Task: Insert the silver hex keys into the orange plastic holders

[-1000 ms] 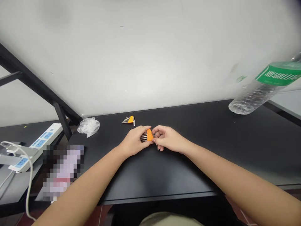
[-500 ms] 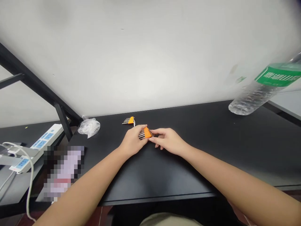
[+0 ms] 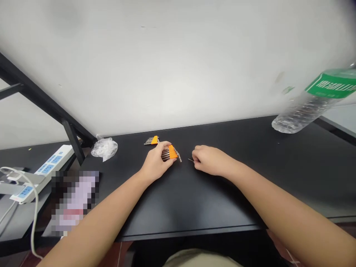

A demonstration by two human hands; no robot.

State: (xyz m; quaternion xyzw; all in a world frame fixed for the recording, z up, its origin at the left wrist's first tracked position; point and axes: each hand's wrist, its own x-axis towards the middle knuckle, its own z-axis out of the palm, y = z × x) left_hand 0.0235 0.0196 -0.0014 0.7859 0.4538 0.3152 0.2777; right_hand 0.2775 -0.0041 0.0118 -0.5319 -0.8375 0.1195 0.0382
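Note:
My left hand (image 3: pixel 154 163) is closed on an orange holder (image 3: pixel 172 152) with several metal hex keys in it, their bent ends pointing right. To the right, my right hand (image 3: pixel 208 159) is closed in a pinch on a thin metal key (image 3: pixel 190 160), whose tip sticks out to the left, apart from the holder. A second orange holder (image 3: pixel 154 139) with several metal keys lies on the black table (image 3: pixel 189 200) just behind my left hand.
Crumpled clear plastic (image 3: pixel 104 148) lies at the table's back left. A large clear bottle with a green label (image 3: pixel 328 87) stands at the back right. On the left are a white power strip (image 3: pixel 46 172), a white cable, a black metal frame (image 3: pixel 50 102) and a pixelated flat item.
My right hand has moved right, away from the orange holder, with the thin key now in its fingers. My left hand still grips the holder, which has shifted slightly up and left.

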